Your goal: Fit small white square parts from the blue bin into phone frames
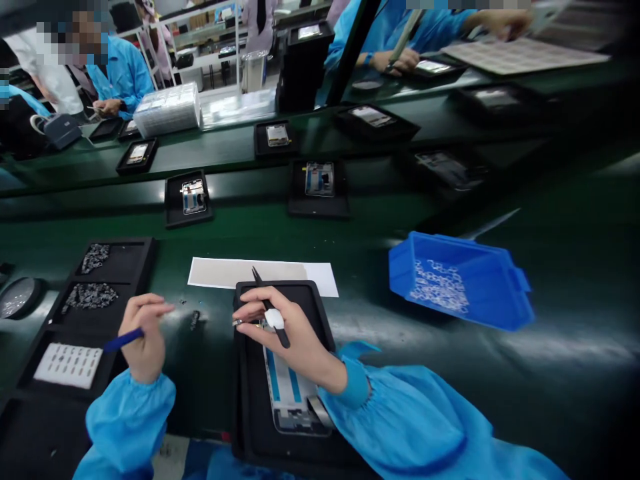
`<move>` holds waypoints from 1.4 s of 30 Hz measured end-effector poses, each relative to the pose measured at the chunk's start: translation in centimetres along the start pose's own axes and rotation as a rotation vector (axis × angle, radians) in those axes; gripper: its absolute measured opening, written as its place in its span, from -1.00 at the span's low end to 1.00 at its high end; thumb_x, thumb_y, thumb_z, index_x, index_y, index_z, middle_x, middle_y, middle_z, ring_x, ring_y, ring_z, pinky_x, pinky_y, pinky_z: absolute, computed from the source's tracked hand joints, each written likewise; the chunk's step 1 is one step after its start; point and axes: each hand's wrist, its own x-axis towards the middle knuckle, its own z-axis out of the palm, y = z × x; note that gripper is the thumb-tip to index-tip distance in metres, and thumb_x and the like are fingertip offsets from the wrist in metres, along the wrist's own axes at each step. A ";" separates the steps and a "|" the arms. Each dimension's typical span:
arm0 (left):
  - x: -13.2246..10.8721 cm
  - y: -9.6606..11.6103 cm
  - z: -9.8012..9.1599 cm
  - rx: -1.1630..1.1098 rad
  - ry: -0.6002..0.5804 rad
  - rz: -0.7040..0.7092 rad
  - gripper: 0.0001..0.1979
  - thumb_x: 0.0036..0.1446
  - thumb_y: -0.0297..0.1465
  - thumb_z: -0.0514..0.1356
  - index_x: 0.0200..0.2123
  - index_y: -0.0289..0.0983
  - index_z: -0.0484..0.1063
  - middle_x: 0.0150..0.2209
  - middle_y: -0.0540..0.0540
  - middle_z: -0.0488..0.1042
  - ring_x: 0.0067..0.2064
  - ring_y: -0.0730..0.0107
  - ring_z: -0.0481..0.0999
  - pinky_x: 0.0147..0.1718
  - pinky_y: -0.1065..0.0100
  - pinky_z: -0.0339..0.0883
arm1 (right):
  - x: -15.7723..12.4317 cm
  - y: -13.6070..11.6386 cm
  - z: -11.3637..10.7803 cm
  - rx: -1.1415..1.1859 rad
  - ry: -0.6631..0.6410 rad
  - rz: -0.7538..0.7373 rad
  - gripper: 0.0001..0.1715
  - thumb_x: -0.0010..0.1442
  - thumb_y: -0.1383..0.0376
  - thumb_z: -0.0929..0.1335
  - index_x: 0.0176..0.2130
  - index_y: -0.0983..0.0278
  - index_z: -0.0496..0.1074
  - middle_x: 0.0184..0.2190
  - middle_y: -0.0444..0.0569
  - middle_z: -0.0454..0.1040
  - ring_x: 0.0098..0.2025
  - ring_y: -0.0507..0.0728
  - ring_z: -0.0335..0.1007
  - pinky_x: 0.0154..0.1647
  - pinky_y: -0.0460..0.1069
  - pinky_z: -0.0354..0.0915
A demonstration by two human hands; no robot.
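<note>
My left hand (pixel 144 337) is closed round a blue pen-like tool (pixel 121 341), just right of a black compartment tray (pixel 145 263). My right hand (pixel 293 333) is closed on black tweezers (pixel 270 308) with a white grip, their tips pointing up and away. It rests over a phone frame (pixel 295 397) lying in a black tray (pixel 250 407) in front of me. The hand hides the frame's upper end.
The compartment tray holds small dark parts (pixel 91 295) and a white card of pieces (pixel 67 365). A white sheet (pixel 225 272) lies behind my tray. A blue bin (pixel 500 293) of small white parts sits right. Several black trays with phone frames ride the green belt (pixel 250 230). Other people in blue coats work opposite.
</note>
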 end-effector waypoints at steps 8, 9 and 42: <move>-2.3 7.5 1.8 -0.569 0.058 -0.176 -0.30 0.25 0.16 -0.10 -0.72 -0.20 0.29 -0.66 -0.01 0.27 -0.64 0.42 0.26 -0.67 0.31 0.13 | -1.4 0.4 0.2 -0.295 0.037 -0.253 -0.76 0.33 0.31 0.39 0.00 0.19 0.39 -0.21 -0.02 0.60 -0.18 0.14 0.58 -0.13 0.01 0.50; -2.6 7.4 2.2 -0.557 0.036 -0.176 -0.31 0.23 0.17 -0.08 -0.71 -0.20 0.30 -0.65 -0.01 0.29 -0.63 0.40 0.28 -0.65 0.30 0.16 | -1.6 0.3 0.3 -0.300 0.033 -0.274 -0.76 0.34 0.32 0.38 0.01 0.18 0.39 -0.20 -0.03 0.60 -0.18 0.14 0.59 -0.13 0.00 0.50; -2.2 7.9 1.3 -0.477 -0.421 0.091 -0.95 0.28 -0.45 0.15 -0.27 -0.20 0.32 -0.27 -0.03 0.52 -0.33 0.41 0.58 -0.29 0.36 0.51 | -1.7 -2.5 -1.5 0.149 0.101 0.102 -0.71 0.11 0.35 0.35 -0.12 0.23 0.29 -0.40 -0.15 0.46 -0.41 0.03 0.39 -0.32 -0.06 0.36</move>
